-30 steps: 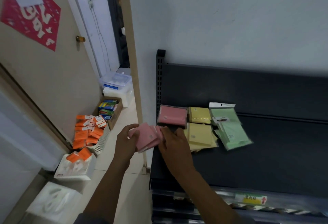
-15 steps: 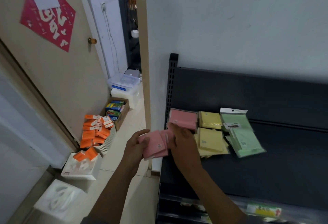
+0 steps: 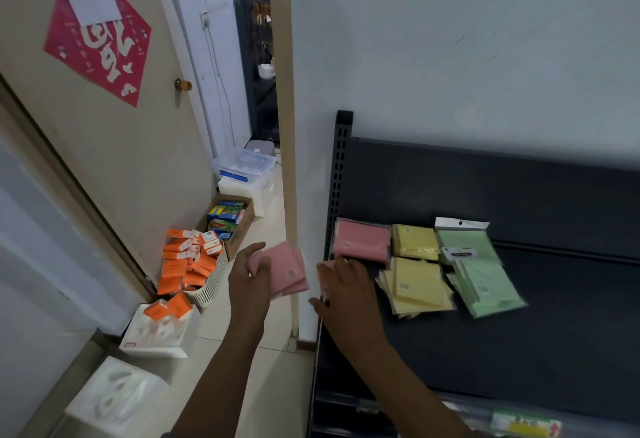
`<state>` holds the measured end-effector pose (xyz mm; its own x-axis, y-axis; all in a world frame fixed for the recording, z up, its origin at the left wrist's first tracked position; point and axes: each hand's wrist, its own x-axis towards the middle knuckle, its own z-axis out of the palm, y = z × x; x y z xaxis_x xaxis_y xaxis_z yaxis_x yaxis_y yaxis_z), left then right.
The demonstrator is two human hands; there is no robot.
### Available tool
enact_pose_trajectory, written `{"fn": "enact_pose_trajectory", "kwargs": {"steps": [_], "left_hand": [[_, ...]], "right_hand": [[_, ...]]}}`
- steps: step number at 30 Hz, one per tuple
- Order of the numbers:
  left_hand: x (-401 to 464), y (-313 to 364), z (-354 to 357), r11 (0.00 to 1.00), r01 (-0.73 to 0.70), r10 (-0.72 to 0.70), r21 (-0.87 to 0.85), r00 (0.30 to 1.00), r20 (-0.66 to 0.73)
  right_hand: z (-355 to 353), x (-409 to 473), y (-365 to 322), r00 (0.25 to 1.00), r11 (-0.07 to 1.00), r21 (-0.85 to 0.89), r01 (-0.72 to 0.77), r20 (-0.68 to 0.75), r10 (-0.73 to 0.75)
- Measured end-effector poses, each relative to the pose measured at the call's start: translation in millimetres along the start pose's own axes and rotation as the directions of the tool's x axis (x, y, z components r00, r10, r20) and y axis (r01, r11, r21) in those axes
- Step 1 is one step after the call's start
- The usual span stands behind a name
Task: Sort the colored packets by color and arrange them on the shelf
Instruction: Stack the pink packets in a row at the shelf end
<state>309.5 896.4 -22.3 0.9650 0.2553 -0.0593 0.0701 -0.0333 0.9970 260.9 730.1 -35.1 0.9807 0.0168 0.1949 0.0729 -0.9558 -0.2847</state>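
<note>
My left hand [image 3: 247,280] holds a small stack of pink packets [image 3: 287,271] in the air, just left of the dark shelf [image 3: 519,351]. My right hand [image 3: 346,290] is at the shelf's left edge with a pink packet [image 3: 325,273] under its fingers; the grip is mostly hidden. On the shelf lie another pink packet [image 3: 362,240] at the back left, yellow packets [image 3: 415,283] in the middle, and green packets [image 3: 485,280] to their right.
A door frame post [image 3: 284,125] stands between my hands. On the floor to the left are a basket of orange boxes [image 3: 188,266], a cardboard box [image 3: 230,219], clear tubs [image 3: 244,165] and white boxes [image 3: 156,330]. A lower shelf rail [image 3: 519,423] shows below.
My hands have drawn apart: the right hand has pulled one pink packet off the stack toward the shelf, while the left keeps the other pink packets. The camera has shifted left.
</note>
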Motion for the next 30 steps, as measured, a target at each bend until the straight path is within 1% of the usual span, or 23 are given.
{"fn": "enact_pose_trajectory", "kwargs": {"steps": [2,4,6,8,12,16,20,22,25,27,30], "left_hand": [[0.6,2.2,-0.8,1.000,0.008,-0.009,-0.027,0.999,-0.032],[1.2,3.6,-0.7,0.999,0.015,-0.017,-0.047,0.999,-0.036],[1.1,4.8,1.4,0.999,0.031,-0.032,-0.044,0.999,-0.014],[-0.7,5.2,5.9,0.998,0.045,-0.044,-0.036,0.999,0.027],[-4.7,-1.7,18.3,0.999,0.037,-0.038,0.014,0.990,0.133],[-10.9,-4.1,39.0,0.995,0.098,-0.103,0.038,0.977,0.189],[-19.7,-2.4,62.6,0.993,0.092,-0.106,0.071,0.966,0.234],[-22.0,-3.4,72.1,0.994,0.083,-0.098,0.068,0.965,0.242],[-27.5,-3.7,85.0,0.994,0.081,-0.094,0.068,0.972,0.216],[-32.5,-2.8,93.2,0.994,0.033,-0.053,0.102,0.980,0.193],[-39.9,1.1,100.6,0.980,-0.045,0.007,0.192,0.981,0.195]], "right_hand": [[-3.7,0.5,-1.8,1.000,1.000,0.014,-0.016,-0.016,0.016],[-9.6,1.6,-3.8,0.996,0.998,0.038,-0.043,-0.080,0.046],[-18.3,1.4,-4.6,0.981,0.994,0.087,-0.069,-0.176,0.083],[-28.7,-0.8,-2.2,0.971,0.994,0.084,-0.070,-0.225,0.087],[-37.5,-14.7,9.2,0.972,0.997,0.049,-0.062,-0.223,0.072],[-36.2,-47.5,12.6,0.970,0.997,-0.022,-0.068,-0.237,0.061],[-27.1,-79.5,14.5,0.969,0.997,0.051,-0.062,-0.236,0.072],[-26.0,-89.5,14.3,0.966,0.997,0.044,-0.064,-0.247,0.073],[-23.9,-99.6,13.4,0.950,0.995,0.036,-0.095,-0.295,0.102],[-19.2,-105.1,11.9,0.939,0.995,0.030,-0.099,-0.328,0.104],[-13.1,-110.9,10.0,0.959,0.996,-0.006,-0.088,-0.269,0.083]]}}
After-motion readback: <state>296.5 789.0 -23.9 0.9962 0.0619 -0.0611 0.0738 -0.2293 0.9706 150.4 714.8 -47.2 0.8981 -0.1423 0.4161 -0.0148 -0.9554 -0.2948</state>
